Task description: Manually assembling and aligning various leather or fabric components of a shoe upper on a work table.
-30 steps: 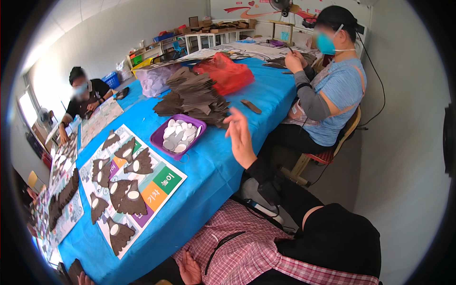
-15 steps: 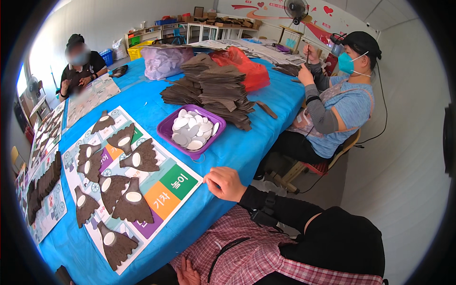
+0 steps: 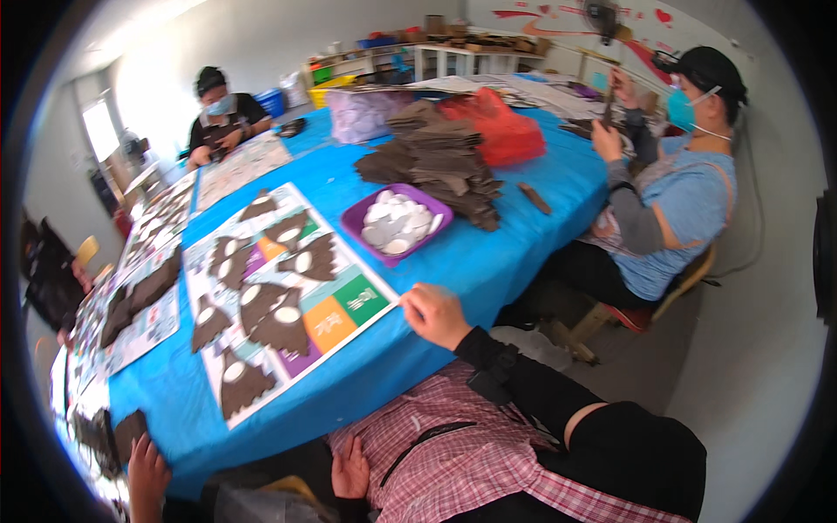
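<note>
Head view: A worker in a pink plaid apron (image 3: 436,436) sits at a blue-covered tabletop (image 3: 497,261), right hand (image 3: 433,315) loosely curled at the near-right corner of a colourful printed sheet (image 3: 330,321); whether the fingers pinch that corner cannot be told. The left hand (image 3: 350,468) lies against the apron, palm turned up, fingers slack and holding nothing. On the sheet lie several scallop-edged dark brown cutouts (image 3: 281,335), some overlapping, most showing a white oval on their faces. Just beyond the sheet, a purple tray (image 3: 425,244) holds a heap of loose white and grey ovals (image 3: 392,225); behind it rises a thick stack of brown pieces (image 3: 436,148), next to a red plastic bag (image 3: 501,131). The work looks well short of finished: the cutouts on the sheet appear to have their ovals in place, while the heaped tray and tall stack suggest much remains (no ovals are visible on the stack). At right, a co-worker in a blue shirt (image 3: 684,205) raises both hands over the tabletop; at lower left, another person's hand (image 3: 148,471) touches a dark brown piece (image 3: 131,427).
</note>
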Available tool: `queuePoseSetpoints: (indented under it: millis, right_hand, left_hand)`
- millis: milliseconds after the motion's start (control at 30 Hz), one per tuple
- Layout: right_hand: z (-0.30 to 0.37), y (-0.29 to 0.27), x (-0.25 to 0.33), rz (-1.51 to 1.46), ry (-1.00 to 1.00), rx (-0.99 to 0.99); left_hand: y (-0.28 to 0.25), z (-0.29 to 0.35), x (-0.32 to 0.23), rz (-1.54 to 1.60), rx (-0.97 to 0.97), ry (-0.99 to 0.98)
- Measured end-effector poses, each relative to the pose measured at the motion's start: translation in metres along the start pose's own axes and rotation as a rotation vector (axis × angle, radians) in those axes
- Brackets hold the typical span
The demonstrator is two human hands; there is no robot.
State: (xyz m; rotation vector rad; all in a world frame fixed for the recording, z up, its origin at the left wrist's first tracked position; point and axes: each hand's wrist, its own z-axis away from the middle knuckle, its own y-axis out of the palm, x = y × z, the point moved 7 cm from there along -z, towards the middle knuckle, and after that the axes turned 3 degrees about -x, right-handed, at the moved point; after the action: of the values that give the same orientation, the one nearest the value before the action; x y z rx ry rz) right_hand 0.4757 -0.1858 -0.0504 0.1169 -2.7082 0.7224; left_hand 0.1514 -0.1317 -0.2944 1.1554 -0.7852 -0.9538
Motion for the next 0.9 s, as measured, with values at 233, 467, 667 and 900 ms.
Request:
queuePoseSetpoints:
  millis: [233, 467, 667, 900]
  right_hand:
    - [-0.003, -0.006, 0.007, 0.021, 0.024, -0.025]
    - [-0.001, -0.002, 0.001, -0.026, -0.002, 0.008]
    - [-0.001, 0.007, 0.011, -0.011, 0.000, 0.039]
    - [0.003, -0.007, 0.007, 0.048, -0.076, -0.047]
  left_hand:
    - [-0.031, 0.005, -0.015, -0.010, -0.077, 0.112]
    - [-0.022, -0.009, -0.034, -0.830, -0.527, 0.260]
    - [0.042, -0.052, -0.009, -2.052, -0.310, 0.552]
    - [0.018, -0.039, -0.022, -1.480, -0.397, 0.534]
